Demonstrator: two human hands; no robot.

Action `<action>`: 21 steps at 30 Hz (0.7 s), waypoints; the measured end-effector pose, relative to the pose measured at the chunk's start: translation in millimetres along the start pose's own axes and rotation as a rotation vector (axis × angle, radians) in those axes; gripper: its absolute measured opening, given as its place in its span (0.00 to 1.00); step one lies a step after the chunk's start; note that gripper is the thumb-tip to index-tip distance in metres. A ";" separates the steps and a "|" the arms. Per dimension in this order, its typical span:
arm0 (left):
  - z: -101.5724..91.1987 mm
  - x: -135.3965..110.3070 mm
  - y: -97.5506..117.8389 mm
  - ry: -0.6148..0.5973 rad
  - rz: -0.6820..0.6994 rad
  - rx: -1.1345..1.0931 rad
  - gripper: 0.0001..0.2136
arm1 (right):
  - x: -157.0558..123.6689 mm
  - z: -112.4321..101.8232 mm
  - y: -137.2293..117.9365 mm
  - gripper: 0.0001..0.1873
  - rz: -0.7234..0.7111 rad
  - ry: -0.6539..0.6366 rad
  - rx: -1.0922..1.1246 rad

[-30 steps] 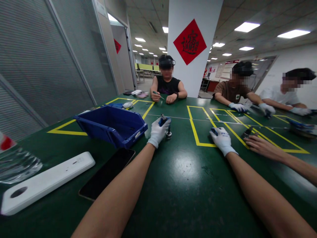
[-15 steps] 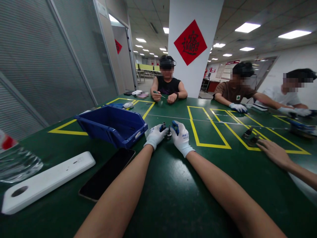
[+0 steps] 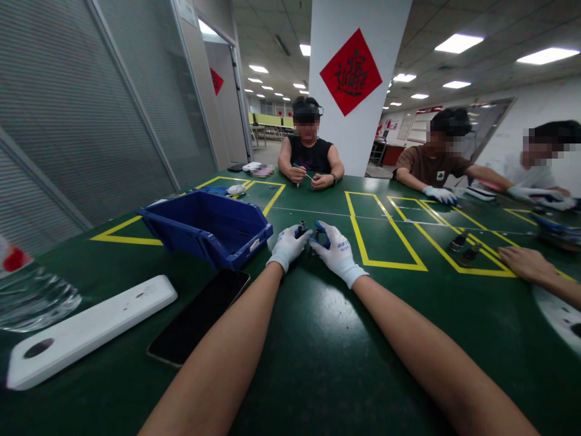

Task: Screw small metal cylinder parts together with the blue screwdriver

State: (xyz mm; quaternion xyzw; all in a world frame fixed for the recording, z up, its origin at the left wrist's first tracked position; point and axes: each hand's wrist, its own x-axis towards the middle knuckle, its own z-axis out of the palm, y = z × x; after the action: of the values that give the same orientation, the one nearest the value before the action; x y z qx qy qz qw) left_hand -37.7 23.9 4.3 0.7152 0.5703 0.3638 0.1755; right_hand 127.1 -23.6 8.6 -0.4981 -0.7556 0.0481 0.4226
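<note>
I have my left hand (image 3: 288, 246) in its white glove with the grip closed around a small metal piece (image 3: 302, 224), whose silvery upper end pokes out above the thumb and fingers. My right hand (image 3: 336, 247), gloved too, faces it just beside, thumb and fingers curved toward a second metal piece (image 3: 313, 251) in the narrow gap between the hands; the fingers hide most of it, so I cannot tell whether that grip is grasping it. Both pieces are over the green desk (image 3: 313, 363), well in from its left edge and short of the far edge. Near my left hand, toward the desk's left edge, sits a blue bin (image 3: 233, 259), with a black phone (image 3: 197, 318) lying on the near side of it. Farther toward that edge I see a long white object (image 3: 97, 330) and a clear bottle (image 3: 34, 297). On my right, yellow tape (image 3: 394, 265) marks out rectangles, two dark parts (image 3: 459, 240) stand near a co-worker's bare hand (image 3: 526, 263), and another person (image 3: 311, 154) sits at the far edge holding a thin tool.
</note>
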 end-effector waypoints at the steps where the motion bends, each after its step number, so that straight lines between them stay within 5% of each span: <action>1: -0.8 -0.8 1.0 0.028 -0.017 -0.012 0.20 | -0.4 -0.7 2.0 0.31 0.004 0.012 0.004; 5: -5.0 -3.9 4.5 0.117 -0.059 -0.147 0.22 | -0.7 -0.8 11.3 0.39 0.057 -0.036 -0.037; 9: -7.9 -3.7 10.4 0.129 -0.110 -0.453 0.25 | -0.8 0.7 16.6 0.30 0.086 -0.235 -0.149; 14: -5.7 -6.6 28.7 -0.027 -0.040 -0.808 0.29 | -1.3 -0.4 14.0 0.26 0.068 -0.271 -0.237; 19: 3.4 -12.9 35.3 -0.276 0.013 -0.817 0.29 | 0.2 2.7 17.6 0.28 0.099 -0.257 -0.225; 21: 6.5 -12.9 32.1 -0.264 0.013 -0.756 0.27 | 1.7 4.9 20.7 0.29 0.172 -0.250 -0.197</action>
State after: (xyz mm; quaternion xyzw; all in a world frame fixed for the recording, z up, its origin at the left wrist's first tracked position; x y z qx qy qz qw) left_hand -12.0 3.6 17.1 0.6446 0.3641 0.4541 0.4958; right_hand 138.2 -10.2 -3.7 -0.5899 -0.7581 0.0714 0.2688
